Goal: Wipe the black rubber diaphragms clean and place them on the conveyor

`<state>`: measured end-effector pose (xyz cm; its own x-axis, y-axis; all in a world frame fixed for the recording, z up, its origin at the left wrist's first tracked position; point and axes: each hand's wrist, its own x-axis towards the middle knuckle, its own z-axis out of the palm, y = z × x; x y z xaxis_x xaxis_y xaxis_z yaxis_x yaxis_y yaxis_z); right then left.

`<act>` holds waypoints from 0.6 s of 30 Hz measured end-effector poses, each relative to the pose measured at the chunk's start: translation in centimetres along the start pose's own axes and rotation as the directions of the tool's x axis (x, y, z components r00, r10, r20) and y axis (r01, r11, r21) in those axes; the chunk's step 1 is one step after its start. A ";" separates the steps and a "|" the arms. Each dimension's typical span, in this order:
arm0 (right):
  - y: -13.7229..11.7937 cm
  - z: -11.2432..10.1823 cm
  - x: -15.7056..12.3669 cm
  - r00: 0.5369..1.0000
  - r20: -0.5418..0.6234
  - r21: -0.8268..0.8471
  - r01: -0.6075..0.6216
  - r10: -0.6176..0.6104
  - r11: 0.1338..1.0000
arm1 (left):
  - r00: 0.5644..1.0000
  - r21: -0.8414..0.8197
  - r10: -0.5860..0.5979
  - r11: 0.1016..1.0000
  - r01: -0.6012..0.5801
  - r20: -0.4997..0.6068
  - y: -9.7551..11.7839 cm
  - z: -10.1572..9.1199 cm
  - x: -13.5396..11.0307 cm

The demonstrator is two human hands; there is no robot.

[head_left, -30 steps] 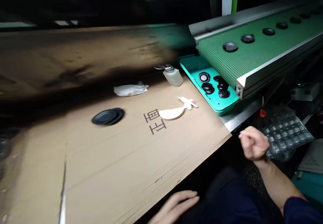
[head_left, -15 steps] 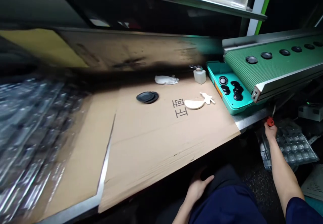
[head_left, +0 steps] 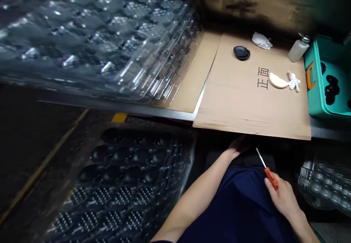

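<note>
bench edge and dark floor fill the view. far left of the grip, a blurred stack of clear plastic blister trays (head_left: 95, 42) lies on the bench, and dark blister trays (head_left: 120, 184) sit lower down, left of the person's navy lap (head_left: 236, 206). up and left of the grip spreads a cardboard sheet (head_left: 246, 104) (two printed characters, 正面, mark it). the left hand (head_left: 238, 146) sits just below the sheet's front edge, curled into shadow, so i cannot tell whether its fingers are closed or hold anything. the right hand (head_left: 282, 197) is wrapped firmly around the orange handle of a small screwdriver (head_left: 271, 178), whose thin steel shaft points up and left, just short of the cardboard. straight ahead of the grip, black rubber discs (head_left: 241, 52) and a crumpled white cloth (head_left: 261, 40) lie on the sheet, along with a cream half-round piece (head_left: 278, 80) touching a white scrap (head_left: 294, 82). further right stand a plastic bottle (head_left: 298, 49) and a teal tray (head_left: 315, 106) holding black discs (head_left: 331, 88). clear trays (head_left: 326, 188) sit right of the grip.
</note>
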<state>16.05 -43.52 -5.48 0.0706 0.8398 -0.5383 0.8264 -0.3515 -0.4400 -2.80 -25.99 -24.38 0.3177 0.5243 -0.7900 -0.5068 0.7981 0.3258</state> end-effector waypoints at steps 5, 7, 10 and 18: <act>-3.5 1.1 4.1 0.990 0.112 -0.467 -0.023 0.085 0.884 | 1.000 -0.075 0.013 0.997 -0.012 0.006 -0.4 -0.8 1.1; -4.1 1.1 5.0 0.991 0.116 -0.502 -0.002 0.070 0.865 | 1.000 -0.074 0.029 0.997 -0.028 0.012 -0.3 -0.9 1.3; -4.4 0.4 5.4 0.988 0.131 -0.504 -0.008 0.085 0.864 | 0.997 -0.048 0.077 0.996 -0.076 0.025 -0.5 -0.7 1.3; -3.7 -2.2 5.6 0.975 0.123 -0.472 -0.105 0.184 0.875 | 0.870 0.416 0.405 0.765 -0.491 0.283 -1.9 -0.4 -0.3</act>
<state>14.63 -36.58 -5.28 0.1519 0.7034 -0.6944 0.9795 -0.2011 0.0105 -2.25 -27.77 -24.95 0.2978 0.8629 -0.4082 -0.2101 0.4764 0.8538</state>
